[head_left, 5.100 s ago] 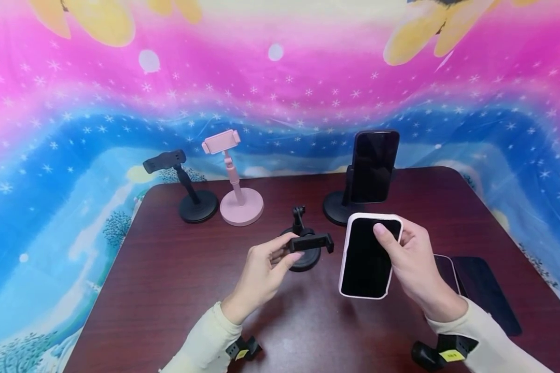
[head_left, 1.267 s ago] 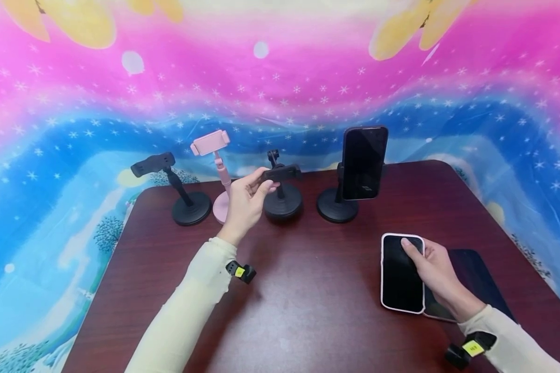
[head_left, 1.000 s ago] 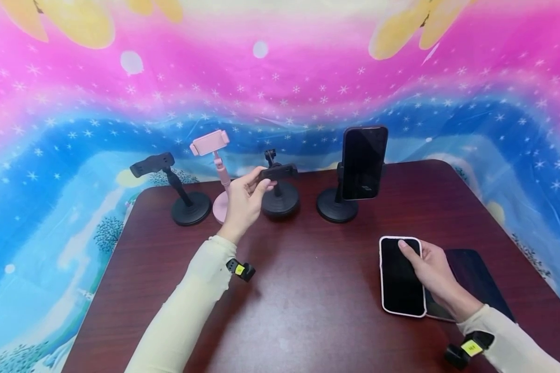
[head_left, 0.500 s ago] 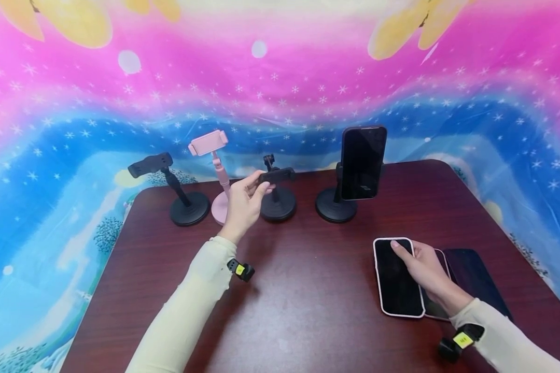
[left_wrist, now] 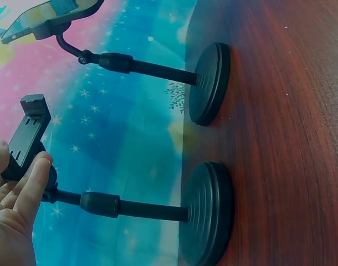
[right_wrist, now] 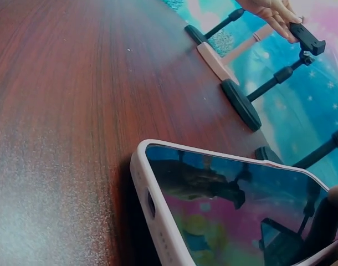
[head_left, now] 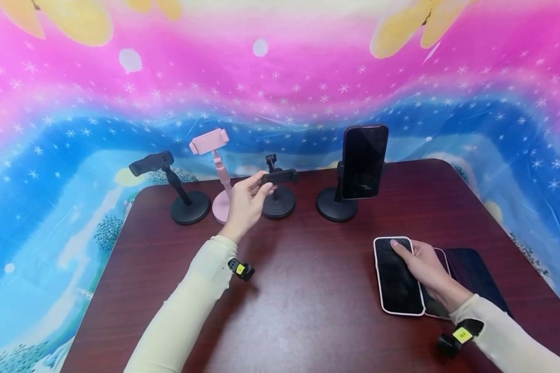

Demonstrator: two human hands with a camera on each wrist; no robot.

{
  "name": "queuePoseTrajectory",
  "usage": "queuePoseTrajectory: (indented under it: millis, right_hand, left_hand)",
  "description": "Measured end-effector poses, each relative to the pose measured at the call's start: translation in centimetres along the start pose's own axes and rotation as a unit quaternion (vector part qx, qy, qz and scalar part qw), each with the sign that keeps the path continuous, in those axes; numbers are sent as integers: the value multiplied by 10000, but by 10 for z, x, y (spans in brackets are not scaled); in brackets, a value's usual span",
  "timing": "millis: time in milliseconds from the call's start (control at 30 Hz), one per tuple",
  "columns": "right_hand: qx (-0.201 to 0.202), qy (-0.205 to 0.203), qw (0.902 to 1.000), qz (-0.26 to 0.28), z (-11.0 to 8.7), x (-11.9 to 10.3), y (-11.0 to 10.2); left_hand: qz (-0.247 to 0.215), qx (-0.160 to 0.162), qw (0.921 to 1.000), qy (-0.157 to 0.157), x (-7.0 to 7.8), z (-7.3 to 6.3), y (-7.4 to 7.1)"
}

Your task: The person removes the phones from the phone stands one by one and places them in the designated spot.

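At the back of the table, my left hand (head_left: pixel 246 204) pinches the left end of the clamp of a black phone stand (head_left: pixel 280 203). Its round base rests on the table, as the left wrist view shows with the stand's post (left_wrist: pixel 152 210). A phone (head_left: pixel 396 290) in a pale pink-white case is gripped by my right hand (head_left: pixel 427 267), thumb on the dark screen. It is held low over the right side of the table. The right wrist view gives its case edge (right_wrist: pixel 174 244) close up; most of that hand is out of this view.
Left of the held stand are a pink phone stand (head_left: pixel 210 141) and a black phone stand (head_left: pixel 190 208). To its right, another black stand (head_left: pixel 337 206) bears an upright dark phone (head_left: pixel 365 163). Dark flat devices (head_left: pixel 478 280) lie beyond my right hand on the brown table (head_left: pixel 298 311).
Since the oldest frame, my left hand has carried the black stand back into the row and set it down. The phone in my right hand has moved right and nearer; lately it shifted slightly left.
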State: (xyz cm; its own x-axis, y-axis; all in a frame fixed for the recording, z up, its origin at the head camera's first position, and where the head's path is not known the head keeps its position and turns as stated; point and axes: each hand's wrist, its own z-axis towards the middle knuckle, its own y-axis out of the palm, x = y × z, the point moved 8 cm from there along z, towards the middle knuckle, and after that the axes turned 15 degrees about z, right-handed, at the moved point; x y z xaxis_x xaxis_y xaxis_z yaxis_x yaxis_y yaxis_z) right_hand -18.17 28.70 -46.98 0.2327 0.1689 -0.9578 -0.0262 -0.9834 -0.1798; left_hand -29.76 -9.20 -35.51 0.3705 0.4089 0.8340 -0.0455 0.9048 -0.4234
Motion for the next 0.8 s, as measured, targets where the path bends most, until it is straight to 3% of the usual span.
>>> queuePoseTrajectory:
  millis: [167, 500, 800]
  right_hand:
    - [-38, -51, 9999, -120, 0, -3, 2]
    - [-178, 285, 9994, 49, 4, 5, 2]
    - [-41, -151, 9997, -202, 5, -1, 0]
  left_hand:
    - [20, -21, 10000, -20, -1, -1, 1]
    - [26, -22, 10000, -58, -4, -3, 2]
    - [-77, -69, 9998, -148, -4, -4, 2]
